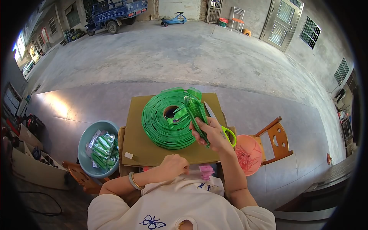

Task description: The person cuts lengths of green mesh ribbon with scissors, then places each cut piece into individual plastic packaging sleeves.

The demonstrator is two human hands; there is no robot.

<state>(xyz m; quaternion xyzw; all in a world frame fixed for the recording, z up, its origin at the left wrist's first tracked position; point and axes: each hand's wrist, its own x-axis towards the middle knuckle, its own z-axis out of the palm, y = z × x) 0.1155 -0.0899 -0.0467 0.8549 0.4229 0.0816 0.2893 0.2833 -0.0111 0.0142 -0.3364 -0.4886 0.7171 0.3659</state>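
My right hand is closed around a folded bundle of green white-dotted ribbon, raised over the right side of a large coil of green ribbon. The coil lies flat on a cardboard box, with a brown core and loose ribbon ends at its middle. My left hand is curled by the box's near edge; whatever its fingers hold, if anything, is hidden. Pink slips lie to the right of it, near my lap. Scissors with yellow-green handles lie partly behind my right hand.
The cardboard box serves as a tabletop, with a small white block on it. On the left, a blue basin holds packaged green pieces. A pink basin with pink strips stands right, beside a wooden chair.
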